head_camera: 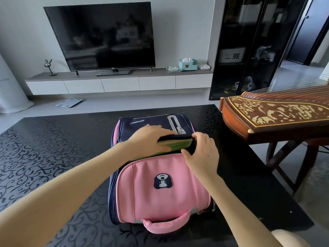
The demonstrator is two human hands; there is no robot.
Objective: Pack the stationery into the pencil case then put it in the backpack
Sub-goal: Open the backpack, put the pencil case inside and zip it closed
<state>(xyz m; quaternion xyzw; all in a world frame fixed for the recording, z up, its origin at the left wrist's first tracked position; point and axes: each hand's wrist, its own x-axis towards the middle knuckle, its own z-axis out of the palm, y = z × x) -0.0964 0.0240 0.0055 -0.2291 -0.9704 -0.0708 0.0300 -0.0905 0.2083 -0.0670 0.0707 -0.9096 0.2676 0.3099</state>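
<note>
Gripping green pencil case (179, 144) at backpack (160, 184) opening, both hands (201, 154)

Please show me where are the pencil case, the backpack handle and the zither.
pencil case (178, 143): head view, on its green side.
backpack handle (166, 226): head view, on the pink loop.
zither (277, 113): head view, on the carved top.

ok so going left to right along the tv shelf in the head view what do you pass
rabbit figurine → television → clear tray → light blue tissue box → white packet
</note>
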